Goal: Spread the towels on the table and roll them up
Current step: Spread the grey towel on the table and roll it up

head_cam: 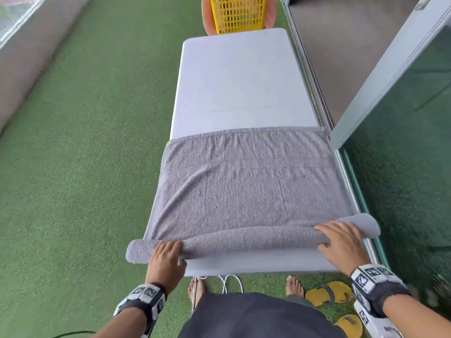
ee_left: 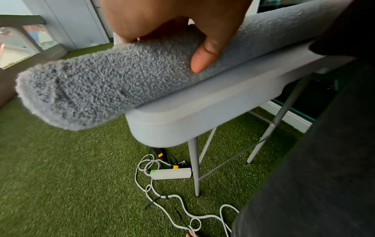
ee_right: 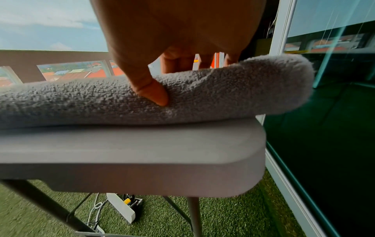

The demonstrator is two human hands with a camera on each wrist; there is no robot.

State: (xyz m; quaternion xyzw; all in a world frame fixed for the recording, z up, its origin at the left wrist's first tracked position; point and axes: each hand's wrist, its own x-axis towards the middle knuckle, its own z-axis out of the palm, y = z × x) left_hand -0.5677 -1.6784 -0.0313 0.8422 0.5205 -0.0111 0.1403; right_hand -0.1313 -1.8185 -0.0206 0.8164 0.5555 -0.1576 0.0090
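A grey towel (head_cam: 244,186) lies spread over the near half of a white folding table (head_cam: 239,81). Its near end is rolled into a tube (head_cam: 244,240) that runs across the table near the front edge and overhangs both sides. My left hand (head_cam: 174,252) grips the roll near its left end, fingers over the top and thumb on the near side. In the left wrist view the roll (ee_left: 91,89) sticks out past the table corner under my left hand (ee_left: 182,36). My right hand (head_cam: 332,236) grips the right end the same way. In the right wrist view its thumb (ee_right: 154,94) presses into the roll (ee_right: 243,89).
A yellow laundry basket (head_cam: 238,14) stands beyond the table's far end. A glass sliding door (head_cam: 402,142) runs close along the right side. Yellow sandals (head_cam: 329,295) lie by my feet. A power strip (ee_left: 172,174) and cables lie on the artificial grass under the table.
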